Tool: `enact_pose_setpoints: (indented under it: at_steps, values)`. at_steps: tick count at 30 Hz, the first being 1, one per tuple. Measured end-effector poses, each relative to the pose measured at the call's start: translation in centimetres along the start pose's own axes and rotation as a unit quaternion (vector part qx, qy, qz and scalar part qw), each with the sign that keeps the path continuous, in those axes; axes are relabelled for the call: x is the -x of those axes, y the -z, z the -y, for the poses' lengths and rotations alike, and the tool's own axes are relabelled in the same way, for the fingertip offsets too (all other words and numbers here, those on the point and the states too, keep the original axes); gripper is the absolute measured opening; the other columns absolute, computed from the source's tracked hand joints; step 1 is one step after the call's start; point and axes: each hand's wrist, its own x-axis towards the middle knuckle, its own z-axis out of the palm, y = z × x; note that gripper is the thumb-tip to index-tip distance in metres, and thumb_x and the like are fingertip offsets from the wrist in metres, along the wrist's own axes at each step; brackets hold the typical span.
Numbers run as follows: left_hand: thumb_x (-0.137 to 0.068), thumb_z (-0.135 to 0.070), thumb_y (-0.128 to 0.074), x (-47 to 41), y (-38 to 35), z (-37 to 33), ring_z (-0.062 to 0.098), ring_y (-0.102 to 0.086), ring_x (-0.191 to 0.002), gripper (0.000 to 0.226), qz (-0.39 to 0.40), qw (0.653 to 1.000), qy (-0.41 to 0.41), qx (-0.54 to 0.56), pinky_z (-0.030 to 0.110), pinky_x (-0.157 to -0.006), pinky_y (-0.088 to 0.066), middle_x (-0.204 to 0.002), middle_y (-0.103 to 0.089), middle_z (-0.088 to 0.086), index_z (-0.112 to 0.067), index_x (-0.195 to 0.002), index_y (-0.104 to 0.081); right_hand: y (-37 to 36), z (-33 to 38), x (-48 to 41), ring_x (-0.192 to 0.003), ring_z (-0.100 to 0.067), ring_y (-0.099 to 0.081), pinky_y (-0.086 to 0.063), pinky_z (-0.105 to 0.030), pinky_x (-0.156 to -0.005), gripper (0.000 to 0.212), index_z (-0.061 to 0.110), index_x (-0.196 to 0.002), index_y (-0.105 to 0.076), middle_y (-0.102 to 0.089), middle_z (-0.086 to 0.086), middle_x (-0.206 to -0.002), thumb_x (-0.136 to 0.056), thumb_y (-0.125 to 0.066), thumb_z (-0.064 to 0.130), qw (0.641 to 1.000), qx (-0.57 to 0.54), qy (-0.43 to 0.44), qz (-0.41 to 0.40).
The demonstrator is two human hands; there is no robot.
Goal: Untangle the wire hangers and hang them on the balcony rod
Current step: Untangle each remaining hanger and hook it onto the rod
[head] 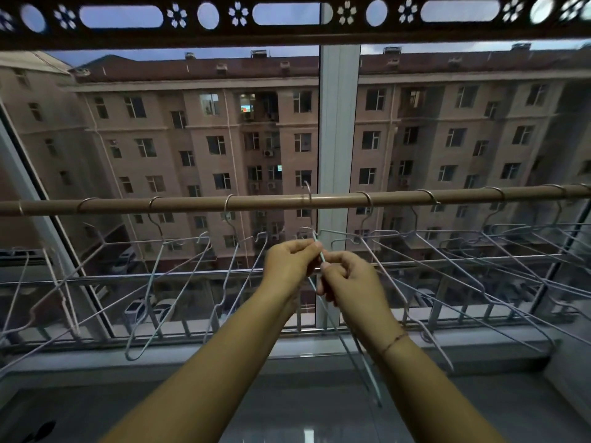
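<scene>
A brown balcony rod [271, 202] runs across the view at mid height. Several pale wire hangers hang from it by their hooks, some to the left [166, 282] and a crowded, overlapping group to the right [447, 260]. One hanger [348, 340] hooks over the rod near the centre, edge-on to me. My left hand [289, 263] and my right hand [348, 279] meet just below the rod, both pinching this hanger's thin wire at its neck. Its lower part runs down between my forearms.
Behind the rod is a large window with a white vertical frame post [339, 123] and a low metal railing [192, 276]. A grey sill [287, 394] lies below my arms. A dark ornamental panel [287, 30] spans overhead. Apartment blocks fill the view outside.
</scene>
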Motion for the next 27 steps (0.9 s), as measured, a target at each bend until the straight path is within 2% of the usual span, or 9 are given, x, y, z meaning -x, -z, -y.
enact_pose_setpoints:
  at_steps: [2, 7, 10, 12, 14, 18, 22, 25, 27]
  values:
    - [-0.089, -0.008, -0.06, -0.6, 0.3, 0.6, 0.01, -0.061, -0.06, 0.01, -0.012, 1.0, 0.016, -0.006, 0.015, -0.052, -0.052, -0.075, -0.067, 0.008, -0.005, -0.086, -0.068, -0.4, -0.6, -0.3, -0.044, -0.001, -0.048, -0.039, -0.017, -0.048, 0.015, 0.011, -0.097, -0.061, -0.058, -0.003, -0.055, -0.091, -0.047, 0.01, 1.0, 0.014, -0.011, -0.004]
    - [-0.089, -0.007, -0.06, -1.2, 0.7, 1.4, 0.013, -0.063, -0.068, 0.023, -0.017, 0.999, 0.039, -0.014, 0.011, -0.051, -0.052, -0.091, -0.069, 0.017, 0.004, -0.107, -0.066, -1.2, -1.6, -0.5, -0.052, -0.012, -0.05, -0.041, -0.027, -0.052, 0.015, 0.012, -0.097, -0.061, -0.059, -0.001, -0.054, -0.091, -0.047, 0.013, 0.999, 0.009, -0.036, -0.012]
    - [-0.087, -0.009, -0.062, -1.4, 0.9, 1.6, 0.017, -0.064, -0.086, 0.025, -0.034, 0.999, 0.029, -0.03, 0.017, -0.064, -0.053, -0.1, -0.069, 0.01, -0.002, -0.112, -0.064, -1.2, -2.0, -0.4, -0.064, -0.018, -0.058, -0.049, -0.038, -0.066, 0.013, 0.018, -0.098, -0.06, -0.066, -0.005, -0.067, -0.091, -0.049, 0.019, 0.998, 0.035, -0.038, -0.018]
    - [-0.087, -0.013, -0.063, -1.3, 1.0, 1.6, 0.018, -0.06, -0.1, 0.035, -0.06, 0.995, -0.006, -0.074, 0.024, -0.081, -0.049, -0.104, -0.064, 0.003, -0.01, -0.121, -0.056, -0.6, -2.3, -0.2, -0.082, -0.014, -0.063, -0.054, -0.032, -0.077, 0.016, 0.021, -0.104, -0.059, -0.068, -0.001, -0.087, -0.091, -0.05, 0.023, 0.995, 0.092, -0.022, -0.038]
    - [-0.087, -0.016, -0.063, -1.0, 0.8, 1.1, 0.016, -0.056, -0.106, 0.044, -0.082, 0.988, -0.07, -0.112, 0.027, -0.088, -0.047, -0.116, -0.056, 0.003, -0.015, -0.128, -0.049, 0.7, -2.2, 0.3, -0.093, -0.004, -0.059, -0.048, -0.017, -0.079, 0.023, 0.022, -0.113, -0.058, -0.063, 0.009, -0.098, -0.091, -0.051, 0.024, 0.99, 0.128, 0.008, -0.066]
    - [-0.088, -0.019, -0.061, 0.5, -1.6, -0.3, 0.009, -0.056, -0.098, 0.037, -0.041, 0.978, -0.16, -0.124, 0.019, -0.081, -0.048, -0.11, -0.054, 0.0, -0.019, -0.124, -0.051, 5.2, -1.4, 1.6, -0.091, 0.005, -0.055, -0.043, -0.011, -0.072, 0.02, 0.024, -0.111, -0.057, -0.056, 0.02, -0.093, -0.092, -0.051, 0.021, 0.98, 0.148, 0.049, -0.123]
    - [-0.091, -0.019, -0.056, 2.0, -6.1, 0.0, 0.002, -0.056, -0.092, 0.029, 0.049, 0.988, -0.102, -0.107, 0.015, -0.075, -0.047, -0.1, -0.058, -0.009, -0.017, -0.12, -0.057, 11.3, -1.3, 1.8, -0.092, -0.006, -0.057, -0.044, -0.013, -0.074, 0.022, 0.019, -0.111, -0.06, -0.061, 0.007, -0.099, -0.091, -0.052, 0.017, 0.955, 0.217, 0.077, -0.189]
    - [-0.092, -0.019, -0.055, 2.0, -10.5, 1.0, 0.016, -0.058, -0.107, 0.03, 0.085, 0.992, -0.019, -0.096, 0.03, -0.096, -0.047, -0.113, -0.062, 0.001, -0.014, -0.122, -0.058, 15.9, -2.4, 1.3, -0.106, -0.024, -0.055, -0.05, -0.04, -0.089, 0.022, 0.016, -0.108, -0.064, -0.062, -0.005, -0.109, -0.088, -0.056, 0.019, 0.927, 0.311, 0.043, -0.206]
    - [-0.092, -0.019, -0.055, 1.6, -13.4, 2.0, 0.021, -0.056, -0.11, 0.027, 0.076, 0.993, 0.045, -0.075, 0.033, -0.096, -0.046, -0.113, -0.062, 0.005, -0.013, -0.118, -0.06, 18.3, -3.3, 1.1, -0.107, -0.025, -0.055, -0.048, -0.043, -0.093, 0.023, 0.015, -0.108, -0.065, -0.064, -0.005, -0.111, -0.086, -0.058, 0.022, 0.929, 0.33, 0.0, -0.164]
